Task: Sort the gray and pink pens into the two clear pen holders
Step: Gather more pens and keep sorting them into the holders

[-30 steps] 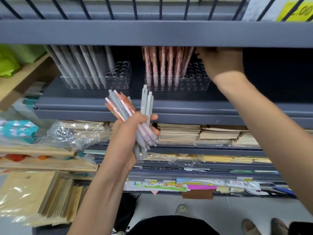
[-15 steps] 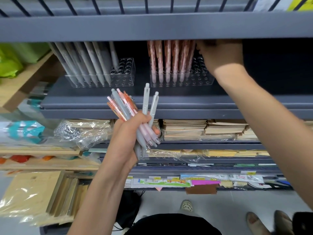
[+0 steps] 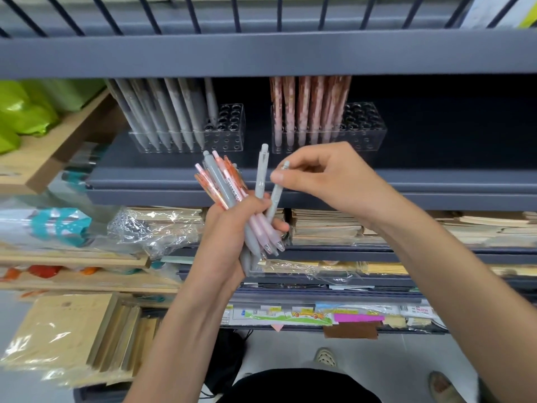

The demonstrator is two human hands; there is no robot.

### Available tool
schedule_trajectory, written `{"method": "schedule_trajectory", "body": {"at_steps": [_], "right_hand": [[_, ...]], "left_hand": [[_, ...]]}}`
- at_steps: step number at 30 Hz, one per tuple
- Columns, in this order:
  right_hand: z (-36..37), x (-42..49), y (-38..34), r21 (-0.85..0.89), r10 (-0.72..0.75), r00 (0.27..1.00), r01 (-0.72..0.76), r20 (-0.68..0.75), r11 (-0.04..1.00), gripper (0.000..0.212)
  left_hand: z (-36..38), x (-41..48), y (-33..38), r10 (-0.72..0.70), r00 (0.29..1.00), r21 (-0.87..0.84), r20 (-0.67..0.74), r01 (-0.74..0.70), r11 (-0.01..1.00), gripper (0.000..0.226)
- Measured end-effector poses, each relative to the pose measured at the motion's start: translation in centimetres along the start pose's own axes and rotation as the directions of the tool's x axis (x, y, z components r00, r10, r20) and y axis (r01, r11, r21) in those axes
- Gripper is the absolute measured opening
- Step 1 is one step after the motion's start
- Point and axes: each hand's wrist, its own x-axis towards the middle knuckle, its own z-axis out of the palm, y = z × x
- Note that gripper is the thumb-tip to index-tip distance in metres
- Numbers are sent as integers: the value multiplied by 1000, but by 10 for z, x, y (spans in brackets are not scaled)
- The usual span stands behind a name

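Observation:
My left hand (image 3: 229, 228) grips a mixed bunch of gray and pink pens (image 3: 223, 181) in front of the shelf, their click ends pointing up. My right hand (image 3: 322, 175) pinches the top of one gray pen (image 3: 275, 196) that still sits in the bunch. On the dark shelf behind stand two clear pen holders. The left holder (image 3: 223, 129) has several gray pens (image 3: 162, 112) standing in it. The right holder (image 3: 363, 129) has several pink pens (image 3: 308, 109) in it. Both holders have open holes at their right ends.
The gray shelf board (image 3: 261, 53) above hangs low over the holders. Stacks of wrapped notebooks (image 3: 325, 225) fill the shelf below. Wooden trays and plastic-wrapped goods (image 3: 58, 228) sit at the left, green bags (image 3: 23, 112) at the upper left.
My right hand has come down from the pink holder at the back of the shelf to the bunch and has taken hold of a gray pen's top. The left hand stays put.

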Motion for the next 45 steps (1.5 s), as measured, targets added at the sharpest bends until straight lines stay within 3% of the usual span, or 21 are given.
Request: {"method": "schedule_trajectory", "body": {"at_steps": [4,7,9,13,15,21,23,25,27,30,34,39,45], "right_hand": [[9,5,-5,107,15,1000,-12,-23,994,12],[13,11,-16,253,-29,984,74,-178,965,21],[15,18,-24,287,-59,945,158,-323,945,34],[26,44,-30,259,-91,836,269,-542,928,15],[38,58,-31,189,-100,806,254,-583,948,18],[79,84,-39,-97,-163,795,131,-585,987,15],[84,90,-41,-184,-97,821,-10,-563,983,18],[84,95,-45,-348,63,861,-270,-504,898,29],[87,102,-54,-482,135,872,-382,-470,788,30],[91,119,-67,-476,-23,862,-257,-506,841,43],[94,131,-64,-551,-105,854,-230,-509,803,49],[98,138,-59,-604,-101,851,-277,-516,748,41],[96,141,-57,-632,-128,862,-251,-490,734,39]], "left_hand": [[-12,3,4,-5,999,-103,-49,0,995,7],[-30,5,13,7,996,-150,-88,-20,988,8],[-45,3,20,13,995,-148,-103,-29,989,10],[-68,-3,30,18,995,-153,-100,-33,988,13],[-77,-7,33,29,995,-120,-95,-41,992,8],[-108,-14,40,2,1000,-101,-27,-5,995,15],[-118,-15,40,-3,1000,-93,-1,3,996,19],[-124,-14,39,-1,1000,-83,0,1,997,22],[-130,-14,39,2,1000,-88,-2,-2,996,22],[-135,-15,38,16,1000,-70,16,-15,997,19],[-141,-14,38,3,1000,-56,4,-2,998,20],[-147,-14,38,-24,999,-65,-35,21,998,7],[-146,-16,39,14,999,-64,35,-11,998,13]]}}
